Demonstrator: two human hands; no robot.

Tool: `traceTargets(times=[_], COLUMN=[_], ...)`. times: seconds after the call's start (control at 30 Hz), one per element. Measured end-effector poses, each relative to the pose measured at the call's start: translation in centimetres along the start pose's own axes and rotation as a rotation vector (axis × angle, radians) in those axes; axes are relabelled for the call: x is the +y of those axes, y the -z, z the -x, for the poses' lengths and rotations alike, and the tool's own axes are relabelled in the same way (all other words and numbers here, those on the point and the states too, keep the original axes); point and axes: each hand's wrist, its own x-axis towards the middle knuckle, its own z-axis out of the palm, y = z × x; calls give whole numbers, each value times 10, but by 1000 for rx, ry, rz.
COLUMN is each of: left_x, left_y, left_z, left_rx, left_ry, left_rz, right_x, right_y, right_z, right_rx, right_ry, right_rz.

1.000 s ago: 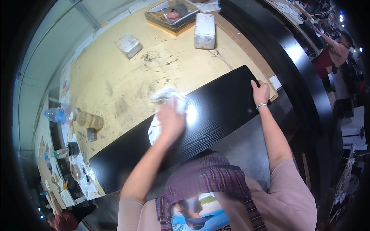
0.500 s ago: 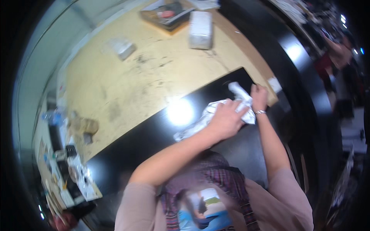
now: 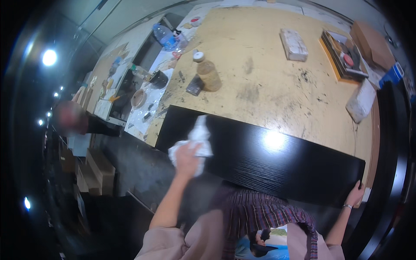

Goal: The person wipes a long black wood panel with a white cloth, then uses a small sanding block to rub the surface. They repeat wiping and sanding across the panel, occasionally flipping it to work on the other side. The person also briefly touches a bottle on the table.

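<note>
A long black wood-grained board (image 3: 247, 160) lies along the near edge of the worktable, its surface glossy under the light. Near the board's left end, my left hand (image 3: 187, 159) is closed on a crumpled white cloth (image 3: 200, 134), which rests on the board and hangs partly past its front edge. My right hand (image 3: 355, 194) grips the board's right end, the thumb on top and the other fingers mostly hidden by the edge.
Beyond the board, the yellowish worktable (image 3: 242, 39) bears a bottle of brownish liquid (image 3: 208, 76), a dark block (image 3: 195, 85), white wrapped blocks (image 3: 294, 44) and an open box (image 3: 346, 56). A plastic water bottle (image 3: 164, 37) stands back left. Another person (image 3: 71, 117) is at far left.
My left hand has swept the cloth from the board's right end to its left end. My right hand stays at the right end. The view has turned left.
</note>
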Motion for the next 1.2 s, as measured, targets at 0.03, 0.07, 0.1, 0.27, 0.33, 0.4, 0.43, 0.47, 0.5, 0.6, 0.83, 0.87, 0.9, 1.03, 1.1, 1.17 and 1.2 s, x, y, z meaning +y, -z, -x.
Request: traceTargets(times=[0.03,0.07,0.1,0.27,0.33,0.4,0.43,0.47,0.5,0.6,0.83,0.87,0.9,1.03,1.1,1.17,1.2], left_x=[-33,-64,-98,-121,-116,-93,-85,-80,-79,-80,-94,-95,-97,-103,-107,-108,-108], left_y=[20,39,53,89,80,84,88,87,80,57,37,33,30,31,30,27,26], left_z=[16,28,46,36,32,12,-1,-11,-15,-17,-12,-12,-11,-9,-7,-5,-4], left_rx=[61,69,217,517,428,318,291,263,210,73,-24,-94,-88,-21,-87,-48,-32], left_ry=[133,325,559,761,611,279,155,34,-15,-92,-92,-71,-88,-134,-179,-185,-193], left_rz=[-89,-130,-57,286,376,263,293,327,355,383,462,527,562,674,678,703,715], right_x=[-3,-8,-18,-138,-236,-343,-389,-439,-484,-604,-764,-775,-786,-809,-814,-817,-818], right_y=[-1,-2,-3,-26,-42,-45,-55,-53,-57,-56,-122,-134,-143,-154,-161,-166,-168], right_z=[-3,-7,-3,42,89,153,185,223,260,364,570,593,610,655,666,672,674], right_rx=[-38,-64,17,93,-41,-245,-298,-442,-506,-635,-720,-707,-688,-596,-578,-548,-529], right_ry=[-8,-18,49,307,379,508,645,703,795,1198,1789,1852,1916,2122,2182,2242,2272], right_rz=[30,61,165,-302,-455,-597,-654,-723,-765,-759,-604,-576,-542,-339,-277,-224,-200])
